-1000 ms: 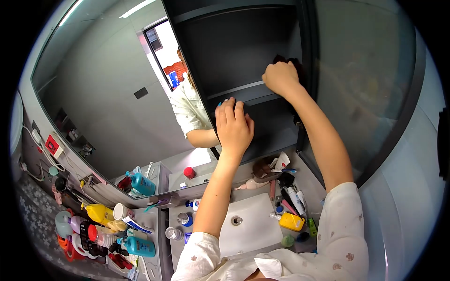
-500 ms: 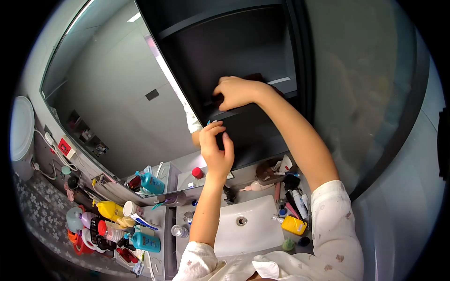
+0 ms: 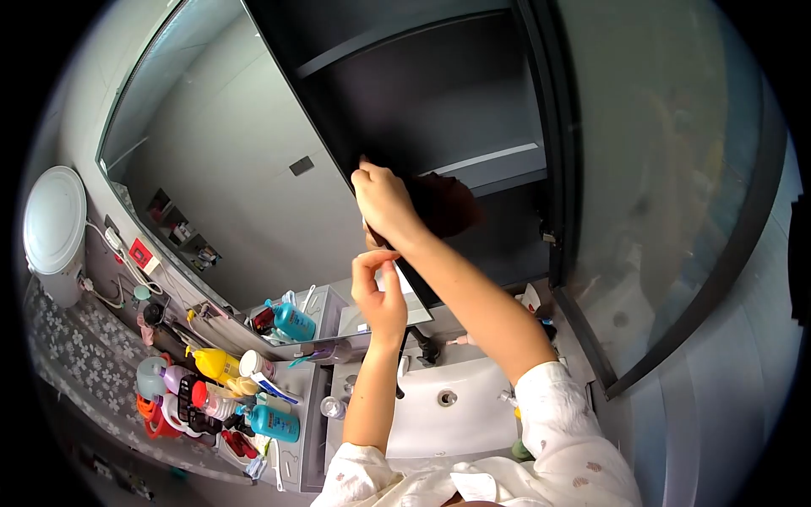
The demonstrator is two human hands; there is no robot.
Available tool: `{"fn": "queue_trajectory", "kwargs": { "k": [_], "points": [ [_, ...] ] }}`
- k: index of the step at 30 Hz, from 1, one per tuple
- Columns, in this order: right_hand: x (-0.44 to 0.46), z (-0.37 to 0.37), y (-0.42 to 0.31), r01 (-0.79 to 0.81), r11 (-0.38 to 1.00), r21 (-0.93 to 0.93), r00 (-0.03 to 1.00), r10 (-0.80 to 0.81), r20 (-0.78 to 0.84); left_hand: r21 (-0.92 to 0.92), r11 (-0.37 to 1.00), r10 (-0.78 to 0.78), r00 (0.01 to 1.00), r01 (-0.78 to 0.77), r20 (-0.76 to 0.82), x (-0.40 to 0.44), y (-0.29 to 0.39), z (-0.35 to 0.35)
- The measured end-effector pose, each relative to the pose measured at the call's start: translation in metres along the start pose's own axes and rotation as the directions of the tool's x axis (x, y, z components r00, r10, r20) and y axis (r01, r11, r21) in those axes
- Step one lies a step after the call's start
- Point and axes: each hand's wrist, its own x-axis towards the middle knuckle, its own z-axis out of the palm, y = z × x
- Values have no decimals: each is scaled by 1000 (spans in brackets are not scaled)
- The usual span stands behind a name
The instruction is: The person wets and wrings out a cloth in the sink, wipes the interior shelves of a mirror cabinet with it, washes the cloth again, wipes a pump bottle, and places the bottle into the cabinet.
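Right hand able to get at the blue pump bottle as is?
Probably not easily: the right hand seems to hold a dark cloth, and the left forearm stands between that arm and the bottle.

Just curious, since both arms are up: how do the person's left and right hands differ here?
The right hand is higher in the picture, at the edge of the dark cabinet; the left hand is lower, in front of the lower part of the mirror.
The right hand seems closed on a dark cloth; the left hand, fingers loosely bent, shows nothing in its grasp.
Both are bare and come from white sleeves.
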Motion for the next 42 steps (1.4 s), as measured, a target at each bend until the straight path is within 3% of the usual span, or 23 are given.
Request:
{"fn": "queue_trajectory", "kwargs": {
  "k": [1, 2, 4, 8, 12, 14, 15, 17, 20, 24, 27, 30, 32, 34, 36, 40, 42],
  "points": [
    [-1, 6, -1, 109, 993, 37, 992, -107, -65, 165, 984, 52, 996, -64, 77, -1, -3, -1],
    [5, 14, -6, 104, 988, 111, 989, -91, -114, 288, 948, 100, 985, -137, 139, -2, -4, 0],
    [24, 23, -23, 220, 973, 67, 954, -201, -223, 429, 845, 228, 941, -319, 251, 1, 0, 6],
    [60, 17, -71, 312, 942, 126, 942, -290, -169, 409, 838, 212, 907, -360, 364, 0, -1, 2],
    [67, 27, -82, 194, 980, 40, 977, -189, -96, 388, 860, 192, 915, -331, 356, -2, -1, -1],
    [68, 32, -70, 336, 935, -113, 901, -354, -252, 395, 859, 183, 916, -326, 358, -2, -1, 1],
    [65, 35, -61, 333, 935, -118, 902, -353, -249, 391, 862, 181, 917, -321, 355, -3, -1, 1],
    [43, 37, -39, 502, 815, -289, 767, -574, -286, 419, 841, 201, 917, -343, 346, -4, 0, 4],
    [10, 30, -5, 491, 861, -134, 857, -505, -102, 392, 840, 221, 896, -375, 386, -8, -10, 7],
    [26, 31, -41, 428, 900, -86, 888, -437, -147, 327, 877, 213, 894, -353, 394, -11, -12, 16],
    [50, 21, -90, 328, 939, -106, 936, -338, -95, 340, 883, 201, 915, -324, 351, -9, -8, 16],
    [54, 21, -87, 217, 962, -167, 975, -222, -11, 298, 916, 169, 931, -269, 322, -9, -4, 14],
    [56, 21, -58, 435, 900, -25, 895, -435, -95, 315, 902, 202, 933, -295, 296, -7, 2, 11],
    [57, 21, -34, 423, 902, -89, 894, -432, -119, 316, 908, 192, 943, -276, 271, -10, -2, 7],
    [46, 14, -15, 374, 926, -47, 927, -375, -22, 312, 923, 152, 959, -224, 239, -12, -3, 0],
    [19, 8, 2, 343, 939, -3, 939, -343, 30, 92, 996, 10, 997, -17, 75, -15, -8, -4],
    [12, 3, 1, 286, 947, -143, 958, -281, 55, -117, 982, -151, 988, 146, -28, -16, 0, -3]
  ]
}}
